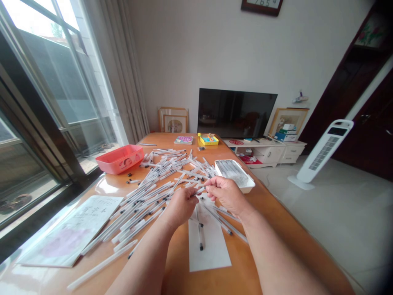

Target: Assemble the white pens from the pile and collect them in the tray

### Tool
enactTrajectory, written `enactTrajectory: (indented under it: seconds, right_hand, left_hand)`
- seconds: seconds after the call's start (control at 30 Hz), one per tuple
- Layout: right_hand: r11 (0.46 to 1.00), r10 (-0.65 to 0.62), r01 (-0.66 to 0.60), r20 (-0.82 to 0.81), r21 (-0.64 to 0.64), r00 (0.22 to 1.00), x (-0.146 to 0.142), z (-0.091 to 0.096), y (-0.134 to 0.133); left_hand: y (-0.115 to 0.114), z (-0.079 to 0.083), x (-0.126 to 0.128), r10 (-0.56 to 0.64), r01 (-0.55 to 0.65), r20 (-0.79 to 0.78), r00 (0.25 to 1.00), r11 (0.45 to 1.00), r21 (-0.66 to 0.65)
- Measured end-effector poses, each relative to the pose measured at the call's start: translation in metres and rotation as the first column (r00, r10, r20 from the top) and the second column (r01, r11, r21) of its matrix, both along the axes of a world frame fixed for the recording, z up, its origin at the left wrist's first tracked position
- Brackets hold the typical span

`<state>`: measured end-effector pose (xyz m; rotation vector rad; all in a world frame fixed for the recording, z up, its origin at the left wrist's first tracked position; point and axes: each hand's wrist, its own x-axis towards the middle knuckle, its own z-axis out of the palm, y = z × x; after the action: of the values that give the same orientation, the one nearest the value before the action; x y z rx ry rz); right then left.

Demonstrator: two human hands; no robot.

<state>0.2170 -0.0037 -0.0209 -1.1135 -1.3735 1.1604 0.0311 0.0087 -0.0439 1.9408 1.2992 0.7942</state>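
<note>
My left hand (181, 205) and my right hand (225, 193) meet over the middle of the wooden table (264, 213). Both are closed in a pinch on the two ends of one clear pen (199, 191) held between them. Below the hands lies a white sheet of paper (208, 246) with a few pens on it. A large heap of clear pens (153, 186) spreads across the table to the left and beyond the hands. A white tray (235, 174) filled with pens stands just past my right hand.
A red plastic basin (120, 159) sits at the far left near the window. A booklet (75, 229) lies at the near left. A yellow box (208, 139) and a small book (184, 140) are at the far end. A TV (235, 112) and a tower fan (322, 153) stand beyond.
</note>
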Motion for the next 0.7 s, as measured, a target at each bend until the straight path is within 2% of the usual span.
enactTrajectory:
  seconds: [0.53, 0.7]
  right_hand:
    - [1.000, 0.012, -0.010, 0.062, -0.028, 0.998, 0.005, 0.003, -0.005]
    - [0.999, -0.003, 0.009, 0.190, -0.033, 0.982, 0.006, -0.006, 0.000]
  left_hand:
    - [-0.006, 0.010, 0.001, -0.055, 0.060, -0.070, 0.996, 0.995, 0.074]
    - [-0.005, 0.008, 0.001, -0.056, 0.072, -0.100, 0.993, 0.984, 0.160]
